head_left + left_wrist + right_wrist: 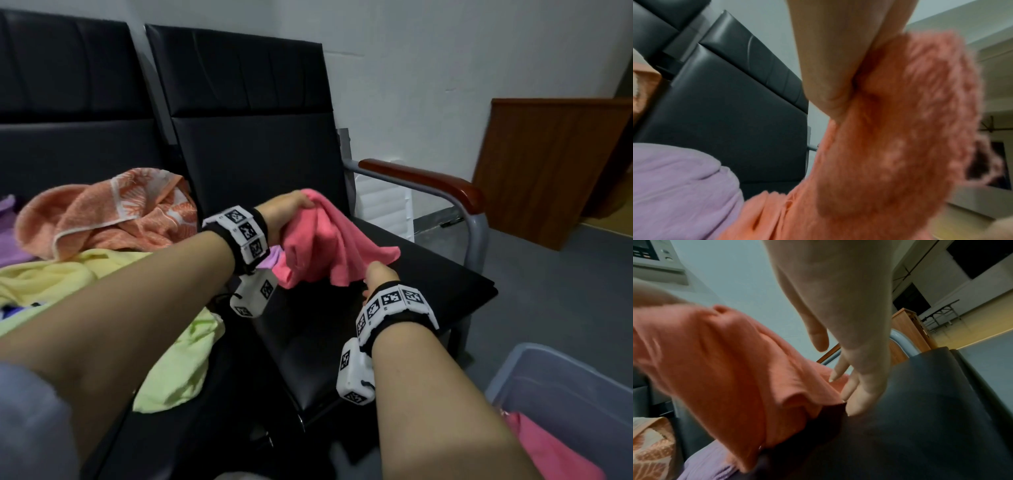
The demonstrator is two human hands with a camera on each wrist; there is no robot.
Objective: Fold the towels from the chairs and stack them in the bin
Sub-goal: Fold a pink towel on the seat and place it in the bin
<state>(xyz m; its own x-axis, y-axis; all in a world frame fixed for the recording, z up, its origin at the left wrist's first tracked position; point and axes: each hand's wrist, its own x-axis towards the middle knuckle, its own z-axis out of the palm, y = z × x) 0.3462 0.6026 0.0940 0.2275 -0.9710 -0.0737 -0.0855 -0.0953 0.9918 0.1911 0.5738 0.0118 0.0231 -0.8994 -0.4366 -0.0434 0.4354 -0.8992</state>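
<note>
A pink towel [329,246] hangs bunched above the black seat [394,325] of the right chair. My left hand [291,209] grips its top in a fist; the left wrist view shows the fingers [828,73] curled round the fluffy cloth [900,129]. My right hand [378,274] is just under the towel's lower edge. In the right wrist view its straight fingers [840,369] touch the hem of the pink towel [725,361], with the thumb held apart. A grey bin [548,373] stands at the lower right with a pink towel [555,448] inside.
The left chair holds a heap of loose towels: an orange patterned one [113,212], a yellow one [51,274], a light green one [181,359] and a purple one [674,186]. A wood-topped armrest [428,181] bounds the right chair. A wooden cabinet [548,164] stands beyond.
</note>
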